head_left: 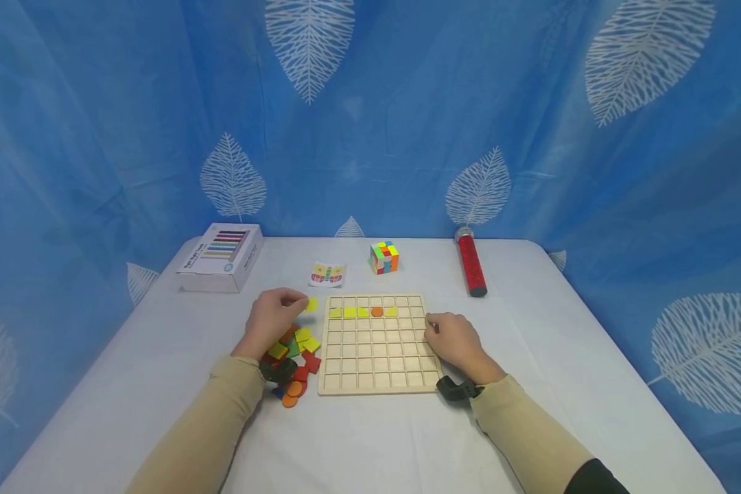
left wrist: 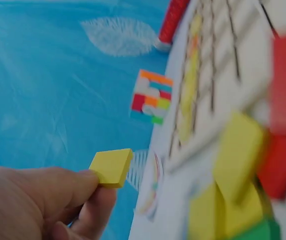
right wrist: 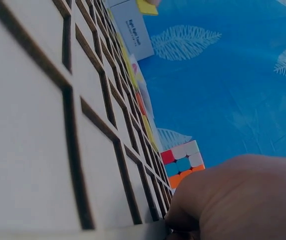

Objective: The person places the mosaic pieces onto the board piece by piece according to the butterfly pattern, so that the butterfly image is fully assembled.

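Between thumb and fingertips my left hand pinches a yellow square tile, raised just left of the wooden grid board. Along one upper row of the board lie several yellow tiles and one orange round piece. My right hand, fingers curled, grips the board's right edge; the right wrist view shows its thumb at the rim. Below my left hand is a loose pile with yellow tiles, red pieces, orange discs and a green piece, partly hidden by the wrist.
Behind the board lie a small printed pattern card and a colourful puzzle cube. A white box stands at the back left, and a red tube with a silver end lies at the back right. A blue leaf-patterned curtain hangs behind the table.
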Demonstrator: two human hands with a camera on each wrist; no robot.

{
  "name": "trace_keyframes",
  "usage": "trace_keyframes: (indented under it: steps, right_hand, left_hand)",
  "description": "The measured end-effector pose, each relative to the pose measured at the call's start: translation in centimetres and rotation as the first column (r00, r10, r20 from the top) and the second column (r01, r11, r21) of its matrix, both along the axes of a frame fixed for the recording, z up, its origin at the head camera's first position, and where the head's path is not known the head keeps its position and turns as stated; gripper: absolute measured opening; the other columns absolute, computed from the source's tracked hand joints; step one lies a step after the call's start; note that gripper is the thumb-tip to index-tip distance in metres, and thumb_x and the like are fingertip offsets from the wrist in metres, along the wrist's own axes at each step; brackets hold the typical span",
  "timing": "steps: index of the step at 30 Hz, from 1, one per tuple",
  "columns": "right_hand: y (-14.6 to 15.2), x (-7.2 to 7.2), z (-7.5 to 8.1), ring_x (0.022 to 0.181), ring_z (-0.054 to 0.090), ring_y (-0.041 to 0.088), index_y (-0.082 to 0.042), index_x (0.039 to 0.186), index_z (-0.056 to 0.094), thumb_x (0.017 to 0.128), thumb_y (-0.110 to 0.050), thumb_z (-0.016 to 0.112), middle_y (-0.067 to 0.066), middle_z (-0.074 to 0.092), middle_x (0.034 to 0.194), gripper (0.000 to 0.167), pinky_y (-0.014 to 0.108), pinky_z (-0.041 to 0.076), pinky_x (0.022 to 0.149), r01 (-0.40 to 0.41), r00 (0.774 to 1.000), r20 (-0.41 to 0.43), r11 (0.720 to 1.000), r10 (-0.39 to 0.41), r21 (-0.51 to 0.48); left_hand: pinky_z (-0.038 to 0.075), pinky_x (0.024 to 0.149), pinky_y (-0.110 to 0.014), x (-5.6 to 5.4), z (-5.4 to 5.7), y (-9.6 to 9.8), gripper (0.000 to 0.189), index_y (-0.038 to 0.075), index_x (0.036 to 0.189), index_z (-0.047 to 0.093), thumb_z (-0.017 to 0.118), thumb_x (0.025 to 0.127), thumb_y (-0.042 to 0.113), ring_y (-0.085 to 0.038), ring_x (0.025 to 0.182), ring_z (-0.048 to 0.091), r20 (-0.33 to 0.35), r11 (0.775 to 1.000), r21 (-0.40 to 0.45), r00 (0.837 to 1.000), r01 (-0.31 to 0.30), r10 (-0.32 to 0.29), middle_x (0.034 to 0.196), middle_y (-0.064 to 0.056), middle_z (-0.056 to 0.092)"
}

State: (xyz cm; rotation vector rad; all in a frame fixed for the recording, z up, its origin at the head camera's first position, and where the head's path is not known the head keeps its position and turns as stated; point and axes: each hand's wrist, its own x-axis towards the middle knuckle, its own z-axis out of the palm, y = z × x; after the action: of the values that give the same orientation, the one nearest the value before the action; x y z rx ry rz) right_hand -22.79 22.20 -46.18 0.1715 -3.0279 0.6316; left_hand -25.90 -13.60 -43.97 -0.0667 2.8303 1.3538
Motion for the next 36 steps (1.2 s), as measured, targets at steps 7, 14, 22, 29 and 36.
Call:
trace_keyframes:
  steps: [7, 14, 22, 29, 36]
  right_hand:
    - [0.0, -0.1, -0.3, 0.076, 0.056, 0.018, -0.002, 0.133, 0.068, 0.092, -0.013, 0.059, 0.01, 0.075, 0.106, 0.043, 0.031, 0.041, 0.066, 0.01, 1.0, -0.002, 1.0, -0.01, -0.006]
    - [-0.1, 0.0, -0.2, 0.073, 0.053, 0.018, -0.004, 0.131, 0.07, 0.091, -0.013, 0.06, 0.009, 0.073, 0.095, 0.042, 0.031, 0.038, 0.064, 0.016, 1.0, -0.01, 1.0, -0.016, -0.025]
    - [0.4, -0.1, -0.2, 0.067, 0.051, 0.016, -0.003, 0.132, 0.069, 0.093, -0.014, 0.06, 0.008, 0.073, 0.092, 0.042, 0.03, 0.037, 0.06, 0.012, 1.0, 0.01, 0.999, -0.012, -0.034]
    - [0.7, -0.1, 0.3, 0.066, 0.048, 0.016, -0.003, 0.122, 0.074, 0.092, -0.012, 0.059, 0.004, 0.061, 0.074, 0.035, 0.03, 0.036, 0.06, 0.012, 1.0, -0.005, 0.999, -0.012, -0.045]
    - [0.4, 0.0, 0.0, 0.058, 0.041, 0.013, -0.009, 0.1, 0.074, 0.092, -0.012, 0.057, -0.004, 0.04, 0.059, 0.019, 0.029, 0.031, 0.054, 0.001, 1.0, 0.026, 0.998, 0.001, -0.07]
  left_hand:
    - [0.052, 0.093, -0.043, -0.7, 1.1, 2.8, 0.024, 0.014, 0.109, 0.077, 0.071, 0.096, 0.034, -0.026, 0.104, 0.062, -0.009, 0.993, 0.075, 0.996, 0.085, -0.085, 0.115, -0.006, 0.072]
    - [0.055, 0.09, -0.045, -1.5, 1.3, 6.3, 0.019, 0.012, 0.108, 0.078, 0.072, 0.097, 0.027, -0.026, 0.103, 0.067, -0.073, 0.966, 0.094, 0.969, 0.241, -0.234, 0.111, -0.007, 0.073]
    - [0.054, 0.083, -0.04, -2.8, 0.4, 11.3, 0.014, 0.015, 0.102, 0.079, 0.07, 0.099, 0.026, -0.018, 0.091, 0.066, -0.065, 0.951, 0.032, 0.95, 0.309, -0.306, 0.101, -0.001, 0.074]
    - [0.053, 0.08, -0.038, -3.6, 0.8, 15.2, 0.014, 0.018, 0.099, 0.079, 0.071, 0.098, 0.03, -0.016, 0.083, 0.065, -0.044, 0.936, -0.005, 0.935, 0.352, -0.351, 0.095, 0.003, 0.074]
    - [0.051, 0.082, -0.037, -3.9, 0.0, 16.3, 0.012, 0.022, 0.094, 0.08, 0.072, 0.095, 0.03, -0.015, 0.087, 0.063, 0.014, 0.94, -0.131, 0.948, 0.317, -0.318, 0.095, 0.008, 0.074]
